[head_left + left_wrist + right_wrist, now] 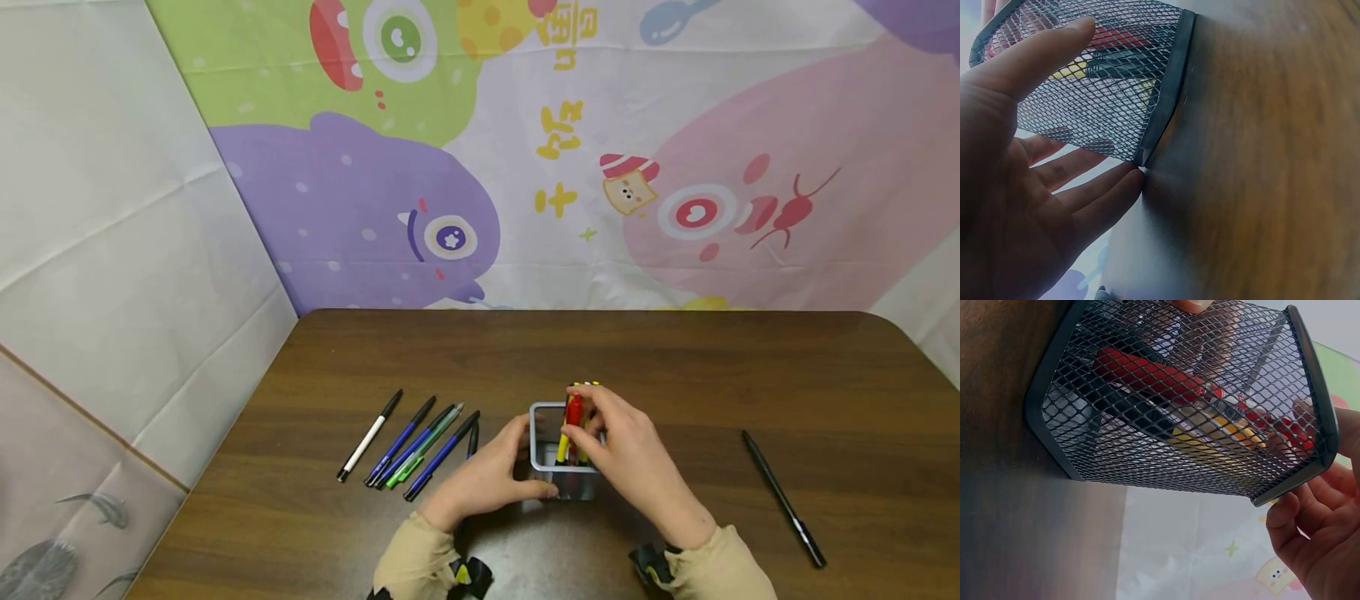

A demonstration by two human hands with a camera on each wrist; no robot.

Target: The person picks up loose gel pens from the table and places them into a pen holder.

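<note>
Left of the mesh holder (573,484), loose on the worktop (660,350): white pen (366,443), blue pens (444,455), green pen (425,448). Holding the holder's left side with the left hand (480,475), fingers curved round. Looks part-filled: dark, square-mouthed, see-through, with yellow-and-black pens (562,448) inside. Pinching a red pen (574,410) there with right hand (630,442) fingers. Right of holder: black pen (783,500), also outside.

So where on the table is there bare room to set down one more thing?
The strip of table behind the pen group and mesh holder is bare, up to the printed cloth. Another patch lies between the right hand and the lone black pen. It is crowded from the pen group to the holder, with the left hand between them.
</note>
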